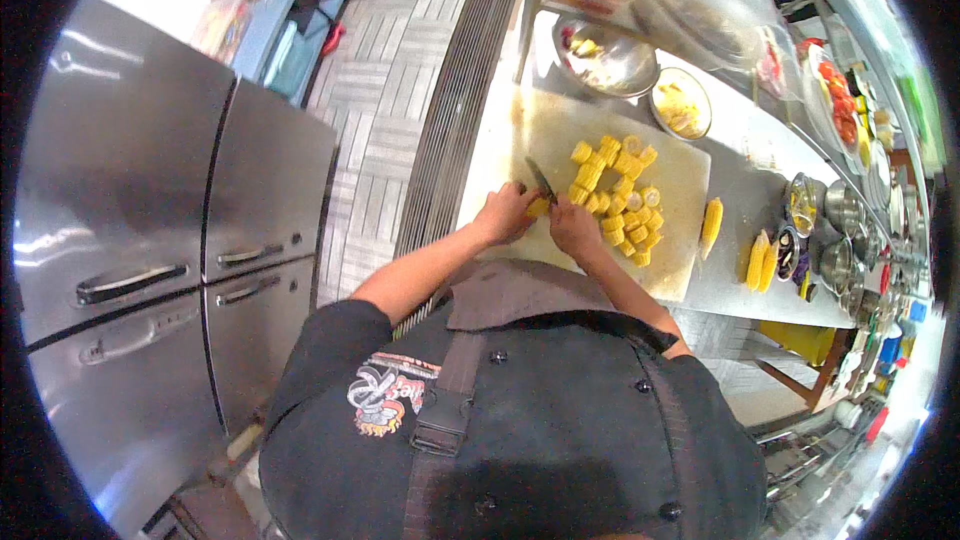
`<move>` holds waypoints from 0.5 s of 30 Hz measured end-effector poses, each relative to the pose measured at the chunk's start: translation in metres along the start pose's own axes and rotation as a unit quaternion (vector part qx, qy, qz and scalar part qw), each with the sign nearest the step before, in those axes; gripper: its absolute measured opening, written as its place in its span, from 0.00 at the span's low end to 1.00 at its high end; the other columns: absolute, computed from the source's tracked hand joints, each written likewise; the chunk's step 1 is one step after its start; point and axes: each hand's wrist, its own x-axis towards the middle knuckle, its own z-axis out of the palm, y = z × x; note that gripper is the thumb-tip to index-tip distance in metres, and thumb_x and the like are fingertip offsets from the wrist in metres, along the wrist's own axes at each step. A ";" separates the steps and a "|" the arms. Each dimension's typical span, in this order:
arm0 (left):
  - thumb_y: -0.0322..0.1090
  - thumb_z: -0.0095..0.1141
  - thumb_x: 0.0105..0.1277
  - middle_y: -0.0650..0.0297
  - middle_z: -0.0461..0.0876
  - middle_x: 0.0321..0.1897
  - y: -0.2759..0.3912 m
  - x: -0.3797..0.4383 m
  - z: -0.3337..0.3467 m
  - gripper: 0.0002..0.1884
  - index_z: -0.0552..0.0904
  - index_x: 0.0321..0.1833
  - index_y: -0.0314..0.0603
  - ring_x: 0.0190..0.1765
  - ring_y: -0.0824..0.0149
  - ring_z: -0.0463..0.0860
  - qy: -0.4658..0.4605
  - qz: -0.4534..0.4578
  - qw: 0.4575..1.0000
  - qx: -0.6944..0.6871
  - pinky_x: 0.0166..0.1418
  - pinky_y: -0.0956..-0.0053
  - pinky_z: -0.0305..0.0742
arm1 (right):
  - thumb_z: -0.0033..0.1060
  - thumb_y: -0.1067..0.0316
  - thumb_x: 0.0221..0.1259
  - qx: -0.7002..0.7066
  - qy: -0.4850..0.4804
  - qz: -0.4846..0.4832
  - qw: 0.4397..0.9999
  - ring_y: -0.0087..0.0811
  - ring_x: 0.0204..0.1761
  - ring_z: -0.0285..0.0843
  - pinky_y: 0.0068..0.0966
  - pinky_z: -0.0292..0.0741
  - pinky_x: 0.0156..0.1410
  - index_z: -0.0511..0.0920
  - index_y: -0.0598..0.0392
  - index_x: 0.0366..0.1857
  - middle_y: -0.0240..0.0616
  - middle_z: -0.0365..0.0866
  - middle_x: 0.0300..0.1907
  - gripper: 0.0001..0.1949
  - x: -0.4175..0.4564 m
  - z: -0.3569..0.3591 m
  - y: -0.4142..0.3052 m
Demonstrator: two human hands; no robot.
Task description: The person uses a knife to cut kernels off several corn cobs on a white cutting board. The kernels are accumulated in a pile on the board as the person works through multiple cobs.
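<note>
My right hand (576,229) grips a kitchen knife (538,176), its dark blade angled up and to the left over a pale cutting board (682,187). Close by on the left, my left hand (506,214) holds a piece of yellow corn cob (537,207) against the board, beside the blade. Many cut corn cob pieces (592,174) lie in a loose cluster beyond and to the right of the knife. A whole husked corn cob (712,225) rests just off the board's right edge, and two more cobs (759,262) lie farther right on the steel counter.
Behind the board stand a metal bowl (607,60) and a smaller bowl with yellowish contents (680,105). Clear plastic containers (697,7) sit at the back. Several metal bowls (844,206) line the right. To the left are a floor grate (469,90) and a steel refrigerator (135,187).
</note>
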 end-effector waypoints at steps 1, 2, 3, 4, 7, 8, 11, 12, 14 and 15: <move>0.40 0.69 0.67 0.48 0.80 0.56 0.005 -0.003 -0.002 0.32 0.75 0.74 0.54 0.61 0.41 0.80 0.014 0.003 1.000 -0.009 0.61 0.47 0.77 | 0.52 0.53 0.79 0.030 -0.005 0.029 0.999 0.71 0.42 0.84 0.63 0.79 0.47 0.76 0.56 0.51 0.64 0.86 0.36 0.16 -0.010 -0.005 -0.001; 0.40 0.69 0.66 0.48 0.80 0.56 0.010 -0.004 -0.005 0.32 0.75 0.73 0.54 0.60 0.41 0.80 0.028 0.007 0.999 -0.019 0.61 0.47 0.77 | 0.53 0.53 0.79 0.061 0.020 0.037 0.997 0.70 0.42 0.84 0.62 0.79 0.46 0.76 0.57 0.51 0.64 0.86 0.36 0.16 -0.019 -0.015 0.003; 0.40 0.70 0.65 0.48 0.80 0.57 0.012 -0.009 -0.007 0.32 0.76 0.73 0.54 0.60 0.41 0.80 0.042 0.003 0.999 -0.029 0.62 0.48 0.77 | 0.54 0.53 0.79 0.094 0.039 0.039 0.994 0.69 0.41 0.84 0.60 0.79 0.46 0.76 0.57 0.52 0.64 0.86 0.36 0.16 -0.028 -0.034 0.000; 0.40 0.72 0.64 0.48 0.80 0.58 0.010 -0.013 -0.002 0.33 0.75 0.72 0.54 0.61 0.41 0.80 0.054 0.009 0.998 -0.010 0.62 0.48 0.77 | 0.56 0.53 0.79 0.126 0.056 0.039 0.990 0.69 0.41 0.85 0.59 0.80 0.45 0.77 0.57 0.53 0.64 0.86 0.37 0.16 -0.036 -0.046 0.002; 0.41 0.72 0.63 0.48 0.80 0.59 0.018 -0.006 0.002 0.35 0.74 0.73 0.51 0.63 0.41 0.79 0.139 0.060 0.988 0.034 0.65 0.46 0.75 | 0.59 0.51 0.79 0.130 0.210 0.075 0.966 0.61 0.32 0.85 0.54 0.79 0.38 0.78 0.57 0.54 0.58 0.86 0.30 0.18 -0.079 -0.045 0.058; 0.42 0.72 0.63 0.49 0.80 0.60 0.024 0.003 0.001 0.33 0.74 0.71 0.49 0.63 0.43 0.79 0.140 0.069 0.987 0.026 0.66 0.46 0.74 | 0.59 0.51 0.79 0.163 0.231 0.102 0.954 0.56 0.28 0.83 0.51 0.79 0.35 0.78 0.56 0.53 0.53 0.84 0.28 0.17 -0.091 -0.043 0.075; 0.45 0.72 0.64 0.49 0.80 0.62 0.042 0.033 0.001 0.31 0.76 0.67 0.43 0.65 0.45 0.79 0.093 0.092 0.991 0.039 0.69 0.46 0.71 | 0.60 0.56 0.81 0.339 0.204 0.223 0.891 0.31 0.18 0.76 0.35 0.74 0.24 0.77 0.55 0.47 0.36 0.77 0.21 0.12 -0.129 -0.056 0.096; 0.45 0.72 0.64 0.49 0.81 0.61 0.050 0.045 -0.001 0.30 0.76 0.66 0.42 0.65 0.46 0.80 0.044 0.107 0.991 0.067 0.69 0.46 0.71 | 0.59 0.56 0.81 0.396 0.218 0.234 0.861 0.28 0.16 0.74 0.33 0.72 0.22 0.77 0.53 0.47 0.33 0.75 0.20 0.12 -0.138 -0.056 0.099; 0.47 0.70 0.65 0.49 0.82 0.58 0.061 0.058 -0.005 0.28 0.76 0.63 0.41 0.64 0.45 0.80 -0.020 0.113 0.988 0.101 0.70 0.44 0.69 | 0.57 0.56 0.83 0.504 0.248 0.249 0.789 0.23 0.14 0.69 0.29 0.69 0.19 0.76 0.51 0.46 0.27 0.71 0.19 0.10 -0.151 -0.056 0.104; 0.47 0.69 0.65 0.50 0.83 0.56 0.068 0.062 -0.006 0.27 0.76 0.61 0.42 0.63 0.45 0.81 -0.038 0.110 0.988 0.106 0.70 0.42 0.68 | 0.57 0.55 0.82 0.483 0.258 0.252 0.798 0.28 0.15 0.72 0.33 0.72 0.23 0.77 0.53 0.48 0.32 0.74 0.20 0.12 -0.155 -0.060 0.106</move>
